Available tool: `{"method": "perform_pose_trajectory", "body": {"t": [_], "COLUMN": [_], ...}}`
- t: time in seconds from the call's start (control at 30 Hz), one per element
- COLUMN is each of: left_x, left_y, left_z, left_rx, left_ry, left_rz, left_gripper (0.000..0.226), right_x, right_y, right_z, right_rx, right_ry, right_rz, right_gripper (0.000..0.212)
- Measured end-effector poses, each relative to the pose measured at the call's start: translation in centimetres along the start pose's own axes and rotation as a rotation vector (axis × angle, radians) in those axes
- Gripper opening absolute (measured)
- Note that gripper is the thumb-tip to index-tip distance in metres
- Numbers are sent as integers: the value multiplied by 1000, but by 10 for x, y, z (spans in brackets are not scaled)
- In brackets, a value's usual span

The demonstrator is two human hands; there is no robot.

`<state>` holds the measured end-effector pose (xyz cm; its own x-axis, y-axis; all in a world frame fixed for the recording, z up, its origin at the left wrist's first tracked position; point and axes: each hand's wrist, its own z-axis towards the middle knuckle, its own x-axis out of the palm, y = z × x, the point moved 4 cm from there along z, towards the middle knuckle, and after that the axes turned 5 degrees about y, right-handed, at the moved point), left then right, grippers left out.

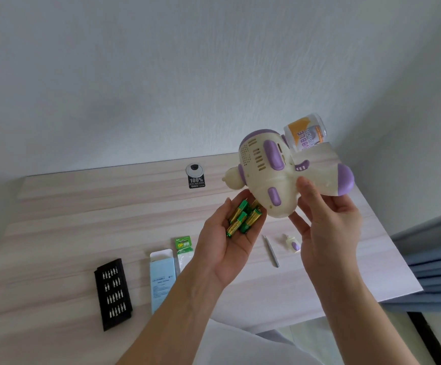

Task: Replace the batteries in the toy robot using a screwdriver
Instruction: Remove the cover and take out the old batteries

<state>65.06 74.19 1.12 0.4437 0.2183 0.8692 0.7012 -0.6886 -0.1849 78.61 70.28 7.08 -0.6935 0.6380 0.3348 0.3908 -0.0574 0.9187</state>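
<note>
- Nearest on the desk (56, 227) lies a black bit tray (112, 293), with a pale blue box (162, 280) to its right.
- Just beyond the box lies a green battery pack (183, 246), partly hidden by the left wrist.
- The left hand (229, 241) is cupped palm up above the desk, fingers (237, 198) loosely curled, cradling a heap of green-and-gold batteries (244, 218).
- On the desk between the hands lie the screwdriver (271, 251) and a small cream-and-purple cover (292, 243).
- The right hand (327, 222) grips the toy (274, 169) from below, thumb on its near side, fingers wrapped behind.
- The toy is held in the air, tilted, just above the batteries; it is cream plastic with purple pads, slotted vents and a speaker grille.
- A clear bottle (306, 133) with an orange "BUBBLE" label is fixed at its far end.
- Farther back, a round cable port (194, 169) and a black sticker (197, 181) sit on the desk.
</note>
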Motion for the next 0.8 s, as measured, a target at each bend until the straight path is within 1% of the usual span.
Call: {"method": "perform_pose_trajectory", "body": {"t": [0.2, 0.47, 0.6, 0.67, 0.8], "left_x": [0, -6, -7, -7, -8], "left_y": [-1, -5, -7, -9, -11], "left_z": [0, -3, -4, -5, -6], "left_rx": [-12, -12, -10, -8, -4], "left_ry": [14, 38, 65, 74, 80], "left_rz": [-16, -64, -104, -109, -106], "left_gripper": [38, 36, 39, 40, 38], "right_x": [1, 8, 14, 15, 16], "right_y": [0, 4, 10, 13, 11], "right_z": [1, 1, -1, -1, -1], "right_rx": [22, 19, -1, -11, -5], "right_ry": [28, 72, 95, 97, 98], "right_rz": [21, 18, 21, 25, 23], "right_gripper": [31, 20, 28, 28, 18]}}
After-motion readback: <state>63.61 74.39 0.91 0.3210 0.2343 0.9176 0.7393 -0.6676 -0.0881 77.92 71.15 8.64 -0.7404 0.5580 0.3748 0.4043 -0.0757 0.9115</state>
